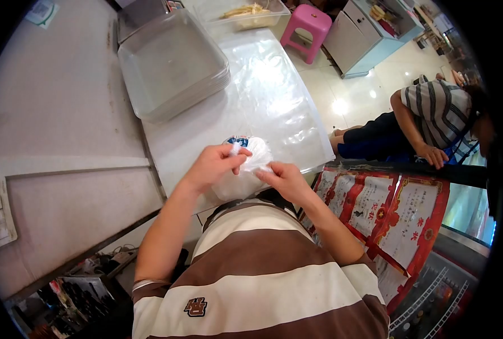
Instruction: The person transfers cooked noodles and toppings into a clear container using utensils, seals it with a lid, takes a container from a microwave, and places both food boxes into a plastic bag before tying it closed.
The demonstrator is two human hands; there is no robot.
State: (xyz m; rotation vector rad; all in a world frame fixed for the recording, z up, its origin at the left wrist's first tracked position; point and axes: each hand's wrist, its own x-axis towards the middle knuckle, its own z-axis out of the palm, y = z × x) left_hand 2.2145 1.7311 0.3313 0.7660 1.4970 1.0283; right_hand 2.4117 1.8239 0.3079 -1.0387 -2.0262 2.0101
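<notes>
A white, partly see-through plastic bag [256,151] lies near the front edge of the table, close to my body. A blue printed patch [238,140] shows at its far left side. My left hand [215,164] is closed in a pinch on a bunched bit of the bag's plastic, which pokes up between thumb and forefinger. On the right side of the bag, my right hand [285,179] grips its plastic between thumb and fingers. What is inside the bag is unclear.
Stacked clear plastic trays [172,62] stand at the table's back left, beside the wall. Behind is a clear bin [246,14] with pale yellow strips. Clear sheeting covers the table [280,96]. A pink stool [307,31] and a seated person [432,113] are beyond, right.
</notes>
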